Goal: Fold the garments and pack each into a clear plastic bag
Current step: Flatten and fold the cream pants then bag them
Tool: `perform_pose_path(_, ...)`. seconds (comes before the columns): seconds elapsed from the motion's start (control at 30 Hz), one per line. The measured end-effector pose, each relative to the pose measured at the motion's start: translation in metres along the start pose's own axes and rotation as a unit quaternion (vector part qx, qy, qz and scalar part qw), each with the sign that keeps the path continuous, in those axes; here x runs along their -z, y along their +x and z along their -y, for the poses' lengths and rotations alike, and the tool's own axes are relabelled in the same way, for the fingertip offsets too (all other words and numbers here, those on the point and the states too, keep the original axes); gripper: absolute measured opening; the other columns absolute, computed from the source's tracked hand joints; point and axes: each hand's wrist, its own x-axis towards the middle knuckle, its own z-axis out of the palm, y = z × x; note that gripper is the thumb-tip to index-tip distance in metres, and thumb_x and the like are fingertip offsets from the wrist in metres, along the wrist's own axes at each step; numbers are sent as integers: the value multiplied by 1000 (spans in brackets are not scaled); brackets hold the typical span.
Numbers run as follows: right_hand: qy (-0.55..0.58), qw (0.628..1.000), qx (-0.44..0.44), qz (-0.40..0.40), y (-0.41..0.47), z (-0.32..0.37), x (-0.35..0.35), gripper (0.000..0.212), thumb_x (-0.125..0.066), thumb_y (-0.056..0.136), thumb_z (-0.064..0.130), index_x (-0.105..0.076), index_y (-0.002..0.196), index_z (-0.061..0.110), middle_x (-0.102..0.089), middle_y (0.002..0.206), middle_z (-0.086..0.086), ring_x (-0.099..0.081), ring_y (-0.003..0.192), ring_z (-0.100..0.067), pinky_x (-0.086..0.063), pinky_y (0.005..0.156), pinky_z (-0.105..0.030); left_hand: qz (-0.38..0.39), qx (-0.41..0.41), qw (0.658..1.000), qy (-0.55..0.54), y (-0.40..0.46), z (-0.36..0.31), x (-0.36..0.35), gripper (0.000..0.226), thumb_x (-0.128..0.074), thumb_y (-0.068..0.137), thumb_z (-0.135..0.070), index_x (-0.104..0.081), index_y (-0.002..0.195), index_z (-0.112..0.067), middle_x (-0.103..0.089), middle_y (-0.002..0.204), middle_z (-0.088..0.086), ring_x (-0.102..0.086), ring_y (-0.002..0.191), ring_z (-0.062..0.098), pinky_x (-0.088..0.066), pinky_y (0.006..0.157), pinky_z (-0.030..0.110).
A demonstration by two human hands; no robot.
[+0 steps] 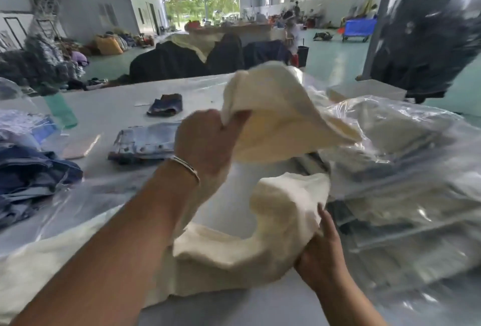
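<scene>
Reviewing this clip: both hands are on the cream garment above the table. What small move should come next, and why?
Probably lower the cream garment flat onto the table. The left hand holds one end raised, the right hand grips the bunched lower part, so it hangs twisted and cannot yet be folded.

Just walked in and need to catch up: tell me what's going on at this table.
A person is handling a cream garment over the table. The left hand grips its raised edge; the right hand holds the lower part. It isn't folded or bagged yet. Bagged garments are stacked on the right, and folded jeans lie behind.
</scene>
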Motion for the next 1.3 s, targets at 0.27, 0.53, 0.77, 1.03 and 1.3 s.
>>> perform_pose_path(0.27,194,976,-98,7,-5,4,77,72,-93,29,-10,-71,97,-10,-71,89,-23,-72,78,-35,-59,64,-50,161,110,979,63,-95,55,-79,26,-48,85,-5,-62,105,-10,-65,101,19,-59,96,39,-45,74,38)
perform_pose_path(0.53,-92,986,129,45,1,-2,6,65,-68,62,-9,-59,121,16,-71,101,-19,-69,81,-29,-58,67,-36,27,245,963,-108,-26,90,1,45,-67,67,-59,-56,68,-15,-55,59,-3,-50,57,21,-34,50,27)
perform_pose_path(0.77,-62,946,71,-309,-27,-10,55,14,-61,88,1,-63,97,-10,-67,65,-16,-58,44,-26,-47,38,-24,194,249,901,-298,-58,64,-28,38,-83,62,-34,-67,90,-14,-72,86,11,-66,82,33,-53,77,45)
perform_pose_path(1.03,-147,924,155,-316,-34,-6,43,14,-60,84,-7,-68,94,-3,-71,82,-23,-65,71,-32,-52,65,-35,507,250,776,-281,-154,-1,-108,35,-73,77,-47,-72,67,-13,-53,46,-12,-49,58,11,-39,56,18)
perform_pose_path(1.3,-222,946,162,-174,-43,-6,35,39,-47,70,-23,-76,80,1,-69,81,-28,-67,70,-32,-54,62,-34,461,228,830,-216,-143,-18,-118,41,-83,62,-48,-53,62,-19,-57,54,-5,-53,50,14,-47,53,29)
